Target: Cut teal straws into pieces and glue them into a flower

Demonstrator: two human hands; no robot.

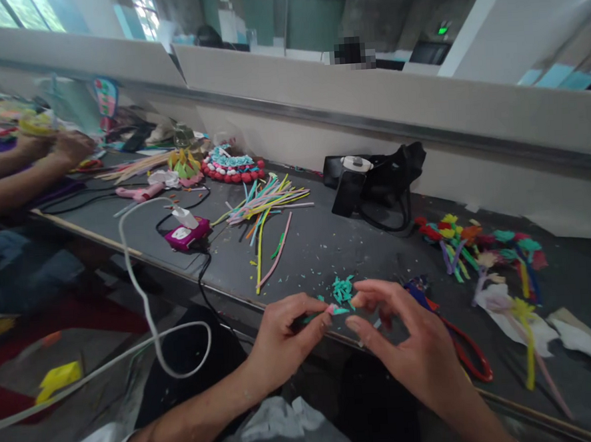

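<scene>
Left fingers point(308, 305) pinched pink-and-teal piece point(338, 310) at surface point(317, 240) edge; right fingers point(388, 291) stood parted beside it. Teal clippings point(343, 289) lay just beyond, red loop handle point(487, 371) to the right, multicolored strips point(272, 202) farther back, white cable point(140, 292) off left.

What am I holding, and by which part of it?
Your left hand pinches a small pink-and-teal piece by its pink end; your right hand holds nothing visible.

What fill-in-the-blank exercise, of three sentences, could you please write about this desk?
The small pink-and-teal piece is pinched in the ____ hand.
The colour of the plug on the purple block is ____.
In the picture, the black bag lies to the ____ of the bundle of coloured strips.

Missing words: left; white; right.
</scene>
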